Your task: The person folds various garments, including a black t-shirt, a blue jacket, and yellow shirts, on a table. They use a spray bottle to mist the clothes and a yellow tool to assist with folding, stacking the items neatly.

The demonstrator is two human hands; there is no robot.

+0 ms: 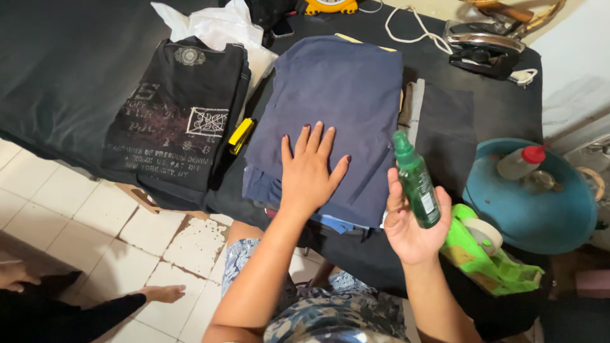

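My left hand [310, 171] lies flat, fingers spread, on a folded navy blue garment [330, 101] that sits on a black-covered table [502, 105]. My right hand [413, 222] holds a green spray bottle [416, 181] upright just right of the garment, nozzle near the top. Under the navy garment's front edge, lighter blue cloth shows.
A black printed shirt [178, 108] lies folded at the left, with a yellow object [241, 133] beside it. An iron [486, 47] and white cord sit at the back. A teal round stool [534, 203] holds a red-capped bottle [521, 162]. A green tape dispenser [486, 251] is lower right. Another person's hand [162, 293] rests on the tiled floor.
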